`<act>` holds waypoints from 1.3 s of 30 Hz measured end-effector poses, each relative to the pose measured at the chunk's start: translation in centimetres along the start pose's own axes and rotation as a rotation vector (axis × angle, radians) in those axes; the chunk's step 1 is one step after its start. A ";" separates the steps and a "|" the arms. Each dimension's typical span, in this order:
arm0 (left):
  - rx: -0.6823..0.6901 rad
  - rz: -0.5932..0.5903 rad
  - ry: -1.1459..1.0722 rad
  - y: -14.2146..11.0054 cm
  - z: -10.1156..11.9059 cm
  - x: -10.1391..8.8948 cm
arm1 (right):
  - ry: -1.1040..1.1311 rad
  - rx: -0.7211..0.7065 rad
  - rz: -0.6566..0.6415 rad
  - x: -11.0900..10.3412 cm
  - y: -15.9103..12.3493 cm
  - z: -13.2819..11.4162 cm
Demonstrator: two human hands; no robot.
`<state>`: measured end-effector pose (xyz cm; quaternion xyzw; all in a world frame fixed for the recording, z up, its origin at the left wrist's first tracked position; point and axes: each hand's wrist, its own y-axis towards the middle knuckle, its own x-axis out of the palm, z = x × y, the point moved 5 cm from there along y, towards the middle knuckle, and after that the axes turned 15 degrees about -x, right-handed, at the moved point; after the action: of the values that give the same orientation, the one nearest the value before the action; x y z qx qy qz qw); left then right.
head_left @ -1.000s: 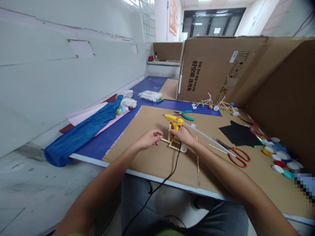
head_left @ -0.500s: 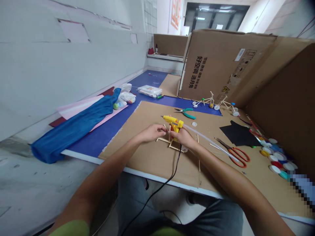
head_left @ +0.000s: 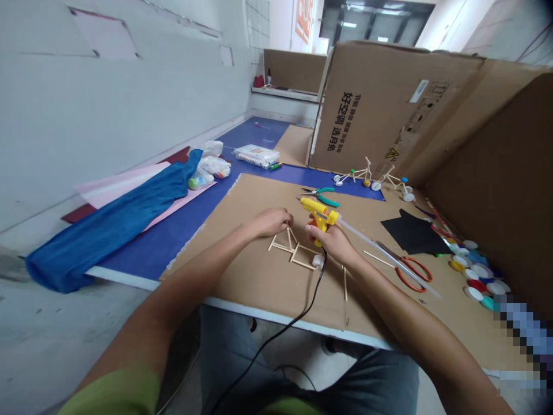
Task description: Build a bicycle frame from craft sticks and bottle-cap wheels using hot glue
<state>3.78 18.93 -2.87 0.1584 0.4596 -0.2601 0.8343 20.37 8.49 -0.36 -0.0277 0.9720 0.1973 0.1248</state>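
Note:
My right hand (head_left: 337, 241) is wrapped round the grip of a yellow glue gun (head_left: 318, 212), its nozzle pointing up and to the left. A long clear glue stick (head_left: 367, 239) sticks out of the gun's back, and a black cord (head_left: 309, 297) hangs from it over the table edge. To the left, my left hand (head_left: 274, 222) pinches the top of a small frame of wooden sticks (head_left: 294, 251), where slanted sticks meet. A white bottle cap (head_left: 318, 261) sits at the frame's right end. The gun's nozzle is apart from the frame.
Green-handled pliers (head_left: 327, 199) lie beyond the gun. Orange-handled scissors (head_left: 410, 272), black sheet (head_left: 412, 231) and several bottle caps (head_left: 479, 285) lie to the right. Stick models with wheels (head_left: 366, 176) stand before a large cardboard box (head_left: 389, 109). Blue cloth (head_left: 125, 216) lies left.
My right hand has drawn the glue gun right, away from the frame. My left hand has shifted slightly up to the frame's top. The whole view has turned a little.

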 end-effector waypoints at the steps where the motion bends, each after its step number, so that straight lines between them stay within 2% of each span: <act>1: 0.018 -0.004 0.023 0.0 -0.2 0.0 | -0.005 0.023 -0.003 -0.3 -0.5 0.4; 4: 0.082 -0.010 0.062 -0.1 -0.5 -0.2 | 0.003 0.106 0.002 -0.9 -2.4 0.9; 8: 0.150 -0.020 0.066 -0.1 -0.4 -0.4 | 0.143 0.247 0.073 -0.9 -6.2 0.6; 12: 0.200 -0.041 0.174 0.0 -0.1 -0.2 | 0.170 0.257 0.154 -0.1 -9.1 0.1; 15: 0.230 -0.039 0.249 0.0 0.0 -0.1 | 0.161 0.263 0.244 0.2 -9.8 0.2; 18: 0.262 -0.037 0.260 -0.1 0.1 0.0 | 0.169 0.256 0.385 -0.5 -9.9 0.2; 20: 0.279 -0.032 0.255 -0.3 0.2 0.1 | 0.174 0.240 0.431 -1.0 -9.9 0.1; 25: 0.276 0.042 0.248 -0.3 0.3 0.2 | 0.044 0.277 0.365 -2.1 -10.5 1.0; 30: 0.185 0.097 0.357 -0.7 -0.4 -0.8 | -0.153 0.250 0.209 -2.3 -10.3 1.1; 35: 0.104 0.074 0.314 -3.2 -0.8 -2.8 | -0.292 0.231 0.103 -1.9 -9.5 0.8; 39: 0.047 0.065 0.194 -5.5 -1.6 -3.3 | -0.398 0.208 0.029 -1.8 -9.0 1.3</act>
<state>-1.98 16.17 -1.01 0.2171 0.5268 -0.2272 0.7898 23.32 0.73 -4.50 0.0389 0.9436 0.0995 0.3135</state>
